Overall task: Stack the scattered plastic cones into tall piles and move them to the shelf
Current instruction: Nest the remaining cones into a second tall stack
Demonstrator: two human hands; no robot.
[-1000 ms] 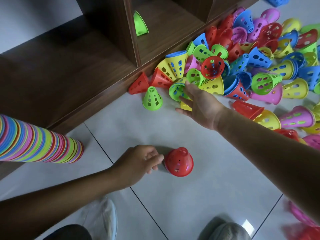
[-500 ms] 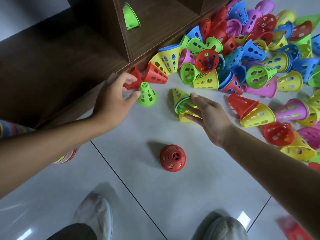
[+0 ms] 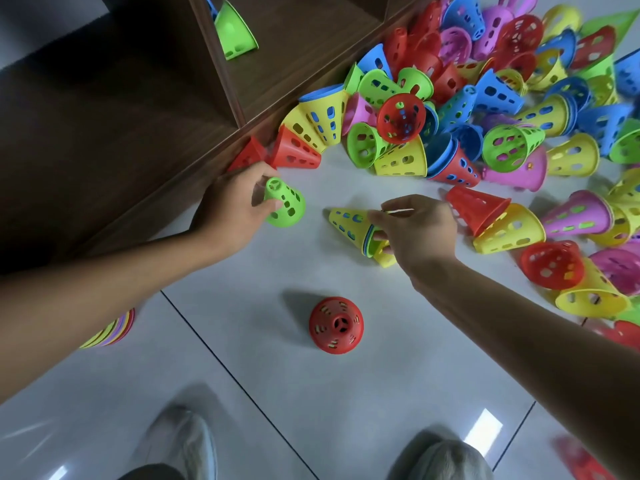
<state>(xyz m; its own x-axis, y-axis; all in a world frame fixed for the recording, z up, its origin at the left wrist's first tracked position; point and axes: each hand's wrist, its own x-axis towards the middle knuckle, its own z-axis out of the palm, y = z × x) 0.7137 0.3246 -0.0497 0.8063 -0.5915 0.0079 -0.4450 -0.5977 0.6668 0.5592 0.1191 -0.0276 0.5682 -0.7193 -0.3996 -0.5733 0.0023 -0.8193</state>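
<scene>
With the left hand (image 3: 232, 206) pinching the green cone (image 3: 285, 202) at ten o'clock and the right hand (image 3: 415, 230) gripping nested yellow cones (image 3: 349, 221), careless stacking could topple either.

Striped cone stack (image 3: 114, 329) mostly hidden behind the left forearm. Shelf cone (image 3: 233, 27) partly hidden by the divider. Shoes (image 3: 446, 460) blurred, cropped below.

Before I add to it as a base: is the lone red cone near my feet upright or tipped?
Upright: the red cone shows its narrow top hub facing the camera, wide rim flat on the floor tile.
</scene>
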